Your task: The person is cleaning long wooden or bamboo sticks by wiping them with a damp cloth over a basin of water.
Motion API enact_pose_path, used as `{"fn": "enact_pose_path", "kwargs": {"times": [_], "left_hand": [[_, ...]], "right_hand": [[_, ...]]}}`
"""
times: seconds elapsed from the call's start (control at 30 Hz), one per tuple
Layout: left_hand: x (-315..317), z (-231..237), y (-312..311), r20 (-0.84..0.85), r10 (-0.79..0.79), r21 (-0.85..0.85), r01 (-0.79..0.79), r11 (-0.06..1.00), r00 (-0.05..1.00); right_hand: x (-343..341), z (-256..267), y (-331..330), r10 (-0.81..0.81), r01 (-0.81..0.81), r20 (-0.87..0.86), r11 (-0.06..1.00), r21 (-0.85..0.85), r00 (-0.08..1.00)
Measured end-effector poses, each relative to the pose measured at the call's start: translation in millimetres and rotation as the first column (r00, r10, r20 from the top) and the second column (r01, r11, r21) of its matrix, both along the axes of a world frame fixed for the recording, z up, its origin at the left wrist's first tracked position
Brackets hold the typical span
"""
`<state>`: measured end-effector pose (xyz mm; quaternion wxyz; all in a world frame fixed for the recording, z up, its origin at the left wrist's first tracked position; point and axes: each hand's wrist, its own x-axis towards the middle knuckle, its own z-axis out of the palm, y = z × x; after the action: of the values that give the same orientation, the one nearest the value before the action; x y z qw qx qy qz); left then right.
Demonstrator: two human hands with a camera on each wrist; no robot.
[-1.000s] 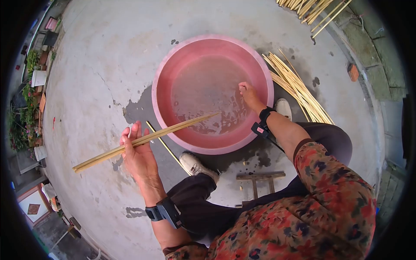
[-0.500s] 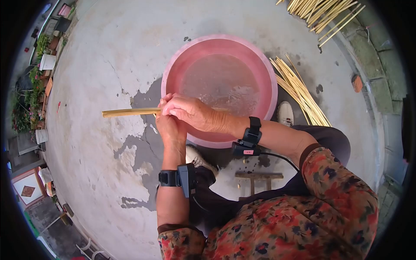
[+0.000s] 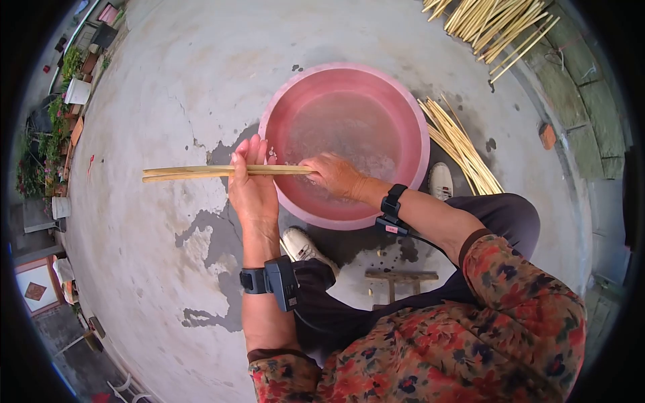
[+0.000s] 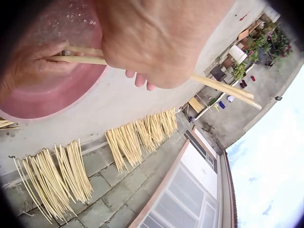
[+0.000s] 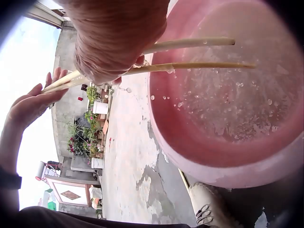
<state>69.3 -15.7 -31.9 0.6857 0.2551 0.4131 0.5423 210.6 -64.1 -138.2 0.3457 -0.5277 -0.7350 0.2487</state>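
Two long pale sticks lie nearly level across the near left side of a pink tub with cloudy water in it. My left hand holds them partway along, palm up, fingers extended and thumb over the sticks. Around their right part, over the tub, my right hand grips with curled fingers. Past that hand, in the right wrist view, two wet stick ends stand apart above the water, with droplets falling. The left wrist view shows the other ends sticking out beyond the left hand.
A bundle of similar sticks lies right of the tub, and a larger pile at the far right. A low wooden stool stands near my feet. Shoes flank the tub's near side. Potted plants line the left edge.
The right hand came out of the tub to the left hand, then slid right along the sticks. The left hand moved right, bringing the sticks level beside the tub.
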Motion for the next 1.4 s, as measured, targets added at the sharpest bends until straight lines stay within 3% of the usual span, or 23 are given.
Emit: {"fn": "enact_pose_path", "kwargs": {"times": [0.07, 0.2, 0.27, 0.3, 0.37, 0.47, 0.53, 0.6, 0.63, 0.7, 0.8, 0.87, 0.9, 0.97, 1.03, 1.07, 1.13, 1.2, 1.23, 1.3, 1.4], "left_hand": [[-2.6, 0.1, -0.5, 0.000, -0.018, 0.013, 0.018, 1.000, 1.000], [-8.9, 5.1, 2.9, -0.040, 0.047, 0.061, -0.045, 0.997, 0.998], [-12.0, 8.2, 5.3, -0.031, 0.079, 0.082, -0.076, 0.994, 0.996], [-14.0, 10.0, 6.7, -0.030, 0.075, 0.101, -0.072, 0.992, 0.997], [-14.0, 14.0, 5.8, -0.054, 0.081, 0.136, -0.073, 0.988, 0.995], [-13.8, 12.4, 8.0, -0.023, 0.030, 0.132, -0.027, 0.991, 0.999], [-0.2, 9.6, 1.7, 0.019, -0.024, 0.148, 0.021, 0.989, 1.000], [4.1, 10.2, 0.8, 0.056, -0.079, 0.164, 0.069, 0.984, 0.995], [0.2, 14.2, 4.4, 0.135, -0.058, 0.208, 0.029, 0.978, 0.989], [-0.9, 22.7, 2.6, 0.218, 0.037, 0.201, -0.082, 0.976, 0.975], [-9.6, 27.2, 0.2, 0.188, 0.107, 0.227, -0.149, 0.962, 0.976], [-32.6, 25.3, 8.1, 0.186, 0.203, 0.212, -0.241, 0.947, 0.961], [-40.0, 24.0, 10.5, 0.190, 0.296, 0.199, -0.332, 0.922, 0.936], [-39.1, 17.1, 6.4, 0.168, 0.300, 0.125, -0.322, 0.938, 0.939], [-36.2, 7.3, 5.3, 0.145, 0.276, 0.051, -0.285, 0.957, 0.950], [-38.2, 5.8, 6.3, 0.135, 0.270, 0.043, -0.278, 0.960, 0.953], [-43.8, 10.9, 12.1, 0.082, 0.390, 0.107, -0.397, 0.912, 0.917], [-45.9, 11.3, 14.4, 0.077, 0.400, 0.094, -0.406, 0.909, 0.913], [-46.0, 9.7, 13.3, 0.077, 0.411, 0.070, -0.416, 0.907, 0.909], [-48.4, 6.7, 13.4, 0.072, 0.423, 0.065, -0.427, 0.902, 0.903], [-53.5, 6.7, 18.4, 0.063, 0.451, 0.075, -0.455, 0.888, 0.890]], "right_hand": [[6.6, -11.5, -0.8, -0.121, 0.128, 0.112, 0.990, -0.053, 0.986], [39.0, -10.5, -3.5, -0.013, 0.013, 0.115, 1.000, 0.001, 0.993], [55.3, -16.4, -8.6, 0.013, -0.073, -0.209, 0.956, -0.283, 0.978], [57.3, -8.7, -11.3, 0.014, -0.070, -0.198, 0.956, -0.284, 0.980], [57.2, 20.6, -19.1, 0.000, -0.160, -0.301, 0.847, -0.508, 0.954], [41.6, 55.5, -10.7, 0.093, -0.285, -0.353, 0.790, -0.543, 0.931], [14.3, 78.1, 4.3, 0.158, -0.332, -0.391, 0.840, -0.430, 0.907], [-13.3, 88.1, 22.9, 0.184, -0.297, -0.442, 0.933, -0.203, 0.878], [-17.7, 89.5, 26.5, 0.179, -0.294, -0.442, 0.933, -0.207, 0.879], [-22.8, 89.9, 31.0, 0.183, -0.228, -0.303, 0.966, -0.118, 0.935], [-11.9, 82.2, 13.1, 0.180, -0.215, -0.187, 0.959, -0.187, 0.966], [14.7, 30.3, -2.8, 0.116, -0.121, -0.045, 0.982, -0.144, 0.992], [35.2, 4.9, -13.7, 0.120, -0.114, 0.010, 0.966, -0.231, 0.993], [71.3, -30.7, -37.3, 0.145, -0.114, 0.073, 0.939, -0.324, 0.987], [80.3, -34.1, -44.7, 0.159, -0.126, 0.074, 0.934, -0.336, 0.985], [84.3, -35.8, -47.0, 0.156, -0.095, 0.115, 0.903, -0.420, 0.981], [90.4, -37.7, -42.5, 0.154, -0.062, 0.150, 0.870, -0.489, 0.977], [98.2, -38.9, -36.8, -0.007, -0.027, -0.057, 0.823, -0.567, 0.998], [100.8, -38.0, -34.0, -0.004, -0.028, -0.056, 0.821, -0.570, 0.998], [107.7, -32.9, -35.4, -0.187, -0.141, -0.387, 0.722, -0.677, 0.903], [112.9, -17.0, -31.4, -0.222, -0.226, -0.498, 0.690, -0.688, 0.838]]}}
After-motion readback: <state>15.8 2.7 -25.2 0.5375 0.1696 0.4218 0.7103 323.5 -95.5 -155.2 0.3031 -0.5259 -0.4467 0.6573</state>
